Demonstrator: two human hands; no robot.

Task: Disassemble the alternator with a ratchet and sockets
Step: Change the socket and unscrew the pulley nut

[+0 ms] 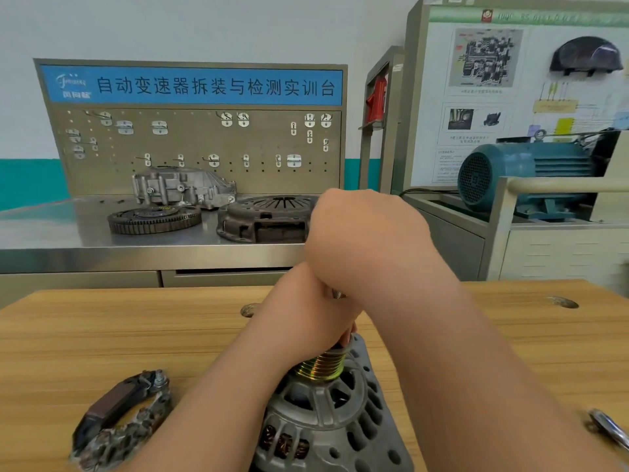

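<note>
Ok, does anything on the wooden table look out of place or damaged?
Nothing looks damaged. A removed alternator part lies loose left of the alternator, as expected mid-disassembly. One oddity: a shiny metal tool sits at the table's right side, partly out of frame.

The alternator (326,413) is seen at lower centre of the frame, on the wooden table (102,328). Its pulley (321,366) is gripped by the left hand (313,311), and the right hand (364,240) is closed above it.

We see wooden worktop (136,328): alternator (326,413) standing near edge, removed rectifier part (119,417) lying to its left, shiny tool (611,432) at right edge.
</note>
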